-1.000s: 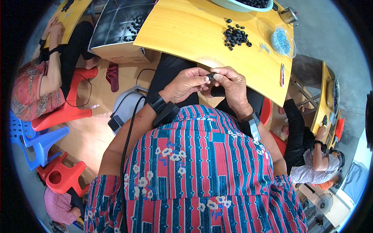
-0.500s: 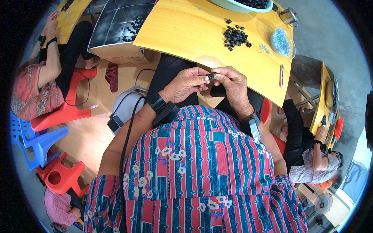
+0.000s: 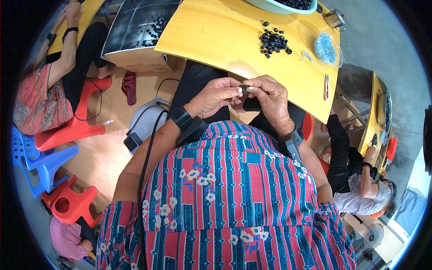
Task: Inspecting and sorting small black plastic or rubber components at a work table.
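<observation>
Between my two hands, just off the near edge of the yellow table (image 3: 202, 38), is a small black piece (image 3: 243, 89), too small and covered to name exactly. My left hand (image 3: 215, 96) pinches it between thumb and forefinger. From the other side, my right hand (image 3: 270, 96) has its thumb and fingertips closed at the same piece. Beyond the hands lies a loose pile of small black pieces (image 3: 273, 42). A clear round tub (image 3: 327, 49) of small pale-blue bits stands to the right, with several bits spilled beside it.
Small snips (image 3: 326, 87) lie near the table's right edge. A pale bowl (image 3: 270, 7) of black pieces and a metal cup (image 3: 335, 19) stand at the back. An open carton (image 3: 139, 60) with black pieces adjoins the table's left. Other people sit at tables left and right.
My right hand's fingertips have shifted slightly on the black piece, while my left hand keeps its pinch. At the left, another person's arms have moved.
</observation>
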`<state>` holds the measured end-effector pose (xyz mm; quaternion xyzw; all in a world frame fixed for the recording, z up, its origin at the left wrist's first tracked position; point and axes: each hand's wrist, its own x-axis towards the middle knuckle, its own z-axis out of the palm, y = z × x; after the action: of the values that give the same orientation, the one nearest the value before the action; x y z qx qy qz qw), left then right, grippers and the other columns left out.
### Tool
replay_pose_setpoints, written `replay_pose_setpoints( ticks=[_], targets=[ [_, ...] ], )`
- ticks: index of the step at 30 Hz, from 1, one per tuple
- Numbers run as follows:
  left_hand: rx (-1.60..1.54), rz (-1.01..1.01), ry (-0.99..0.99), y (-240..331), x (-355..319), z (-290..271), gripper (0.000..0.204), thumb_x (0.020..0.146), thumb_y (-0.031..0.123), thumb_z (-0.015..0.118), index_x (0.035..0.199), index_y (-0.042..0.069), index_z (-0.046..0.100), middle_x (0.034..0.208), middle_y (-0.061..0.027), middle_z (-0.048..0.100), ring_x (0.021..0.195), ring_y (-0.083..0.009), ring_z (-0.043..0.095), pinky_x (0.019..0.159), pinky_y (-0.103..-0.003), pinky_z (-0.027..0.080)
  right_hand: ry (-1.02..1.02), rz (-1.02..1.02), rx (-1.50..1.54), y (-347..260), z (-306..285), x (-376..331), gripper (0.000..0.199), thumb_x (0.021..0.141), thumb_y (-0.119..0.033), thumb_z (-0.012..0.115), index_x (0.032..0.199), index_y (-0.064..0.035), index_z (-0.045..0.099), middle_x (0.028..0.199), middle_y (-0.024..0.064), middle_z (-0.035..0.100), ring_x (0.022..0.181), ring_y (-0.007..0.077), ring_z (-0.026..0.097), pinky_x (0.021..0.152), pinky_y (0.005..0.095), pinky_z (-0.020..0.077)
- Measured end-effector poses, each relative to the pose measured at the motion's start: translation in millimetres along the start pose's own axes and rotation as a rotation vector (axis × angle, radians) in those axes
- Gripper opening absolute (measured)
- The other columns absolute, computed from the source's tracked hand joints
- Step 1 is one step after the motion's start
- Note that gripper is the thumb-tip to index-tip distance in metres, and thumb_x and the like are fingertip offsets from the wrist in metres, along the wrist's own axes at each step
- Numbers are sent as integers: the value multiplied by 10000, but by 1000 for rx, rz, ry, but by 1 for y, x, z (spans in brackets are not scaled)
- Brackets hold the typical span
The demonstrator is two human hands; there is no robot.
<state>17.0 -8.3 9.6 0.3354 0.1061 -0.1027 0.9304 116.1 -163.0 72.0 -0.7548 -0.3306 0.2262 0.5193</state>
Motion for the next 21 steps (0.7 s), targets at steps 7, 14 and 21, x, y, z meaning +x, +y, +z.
replay_pose_setpoints(
  ticks=[7,14,21],
  targets=[
    [43,12,-11,1,-1,3,154,885,155,602,990,49,563,876,-22,600,796,-102,574,786,-259,490,25,199,406,15,7,-8,158,864,-7,562,990,-17,657,683,18,596,571,66,543,481,180,415],
    [86,53,16,-3,-1,2,150,890,158,593,985,44,571,918,-54,623,813,-101,567,777,-239,478,122,224,552,11,20,-12,156,870,-10,560,1002,18,640,698,33,603,592,76,535,509,193,421],
    [119,75,20,-3,-1,2,137,894,150,584,978,41,574,912,-55,625,816,-100,560,782,-235,472,146,259,606,15,24,-14,163,864,2,566,1009,20,637,740,40,610,637,77,545,544,196,439]
  ],
)
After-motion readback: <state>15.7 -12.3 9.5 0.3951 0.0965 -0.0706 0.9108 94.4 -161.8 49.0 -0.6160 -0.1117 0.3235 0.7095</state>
